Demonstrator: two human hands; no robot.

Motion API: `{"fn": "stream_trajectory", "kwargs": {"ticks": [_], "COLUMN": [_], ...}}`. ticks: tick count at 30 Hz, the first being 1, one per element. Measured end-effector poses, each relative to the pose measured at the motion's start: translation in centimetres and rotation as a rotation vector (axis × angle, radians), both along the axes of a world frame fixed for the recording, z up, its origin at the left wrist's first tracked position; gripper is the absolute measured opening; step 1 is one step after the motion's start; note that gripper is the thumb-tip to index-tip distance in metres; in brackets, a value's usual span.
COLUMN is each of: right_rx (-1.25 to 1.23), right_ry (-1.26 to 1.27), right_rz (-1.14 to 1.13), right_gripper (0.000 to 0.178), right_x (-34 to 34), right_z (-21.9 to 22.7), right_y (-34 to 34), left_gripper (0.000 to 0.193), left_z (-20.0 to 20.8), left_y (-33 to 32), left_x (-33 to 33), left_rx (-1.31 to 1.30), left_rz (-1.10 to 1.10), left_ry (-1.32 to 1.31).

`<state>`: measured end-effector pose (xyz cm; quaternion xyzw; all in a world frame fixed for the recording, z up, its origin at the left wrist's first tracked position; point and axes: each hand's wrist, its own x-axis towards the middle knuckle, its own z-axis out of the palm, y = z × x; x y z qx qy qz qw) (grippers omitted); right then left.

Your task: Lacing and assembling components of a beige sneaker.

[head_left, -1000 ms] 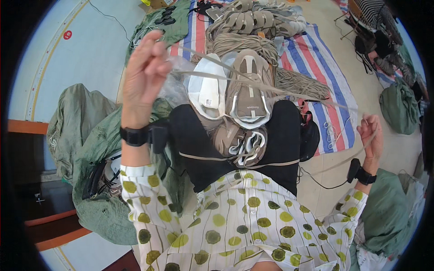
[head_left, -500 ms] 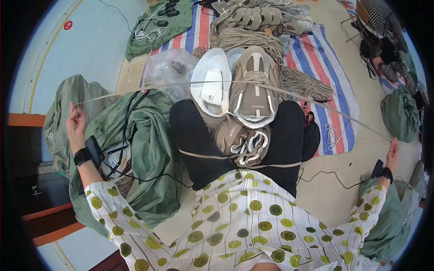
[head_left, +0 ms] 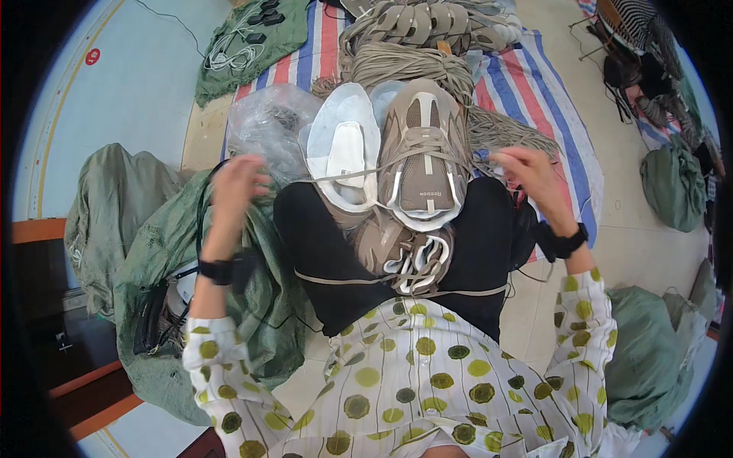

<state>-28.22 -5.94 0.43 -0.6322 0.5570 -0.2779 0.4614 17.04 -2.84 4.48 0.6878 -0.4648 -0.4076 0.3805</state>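
Left hand (head_left: 237,187) blurred, grip unclear. Right hand (head_left: 536,174) bent near brown shoe (head_left: 422,187); cannot tell whether fingers pinch tan lace (head_left: 429,143) lying across shoe.

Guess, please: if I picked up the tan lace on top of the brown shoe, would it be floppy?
The tan lace would probably flop, since it bends across the brown shoe instead of standing stiff. It's likely very light too, because it looks so narrow.

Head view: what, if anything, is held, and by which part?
Cannot tell: the lace runs toward the blurred left hand; no clear grip shows there or at the right hand.
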Motion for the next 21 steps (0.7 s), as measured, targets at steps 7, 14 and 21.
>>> {"fn": "stream_trajectory", "kwargs": {"ticks": [7, 14, 21], "right_rx": [0.033, 0.172, -0.487], "right_ry": [0.003, -0.011, 0.546], "right_rz": [0.077, 0.111, 0.179], "right_gripper": [0.024, 0.023, 0.025], "right_x": [5.7, 5.0, 7.8], "right_z": [-1.4, -1.1, -0.7], "right_y": [-2.0, -2.4, -2.0], "left_gripper": [0.013, 0.007, 0.008], "left_z": [-3.7, -4.9, -5.2], "left_y": [-0.4, -1.4, -2.6], "left_x": [-12.8, -15.5, -15.6], "left_rx": [-0.119, -0.467, -0.522], "left_rz": [-0.438, -0.443, -0.441], "left_ry": [-0.158, -0.619, -0.69]}}
